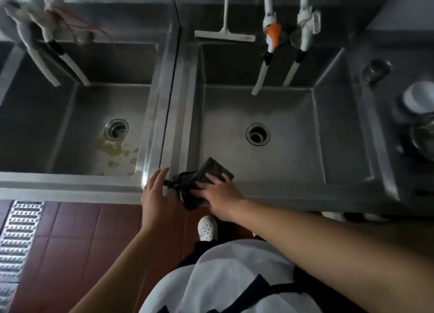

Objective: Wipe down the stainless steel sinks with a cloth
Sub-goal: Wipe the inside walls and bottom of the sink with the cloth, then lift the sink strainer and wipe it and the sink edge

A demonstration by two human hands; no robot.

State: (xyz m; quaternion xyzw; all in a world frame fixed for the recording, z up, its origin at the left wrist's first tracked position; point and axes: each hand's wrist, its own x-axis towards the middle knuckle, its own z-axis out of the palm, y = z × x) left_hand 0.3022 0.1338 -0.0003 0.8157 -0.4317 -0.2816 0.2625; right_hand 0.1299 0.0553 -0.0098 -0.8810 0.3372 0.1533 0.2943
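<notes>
1. Right hand [219, 195] lies flat on a dark cloth [202, 183], fingers nearly straight, pressing it onto the near front rim of the right sink [258, 115].
2. Left hand [156, 190] hovers just beside the cloth's left end, fingers spread and relaxed, holding nothing; its fingertips sit over the corner where the two sink units meet.
3. One part of the cloth folds over the rim into the right basin, and another part hangs down the front edge.
4. Left sink [98, 115] shows yellowish-brown stains near its drain [116, 128].
5. Right sink's drain [257, 134] is open and dark.
6. White tap pipes [265, 61] hang over the back of the right basin, one with an orange fitting [272, 35].
7. A white squeegee [225, 33] rests on the back ledge.
8. On the worktop to the right stand a glass [375, 71], a white bowl [419, 99] and a metal pot [425, 136].
</notes>
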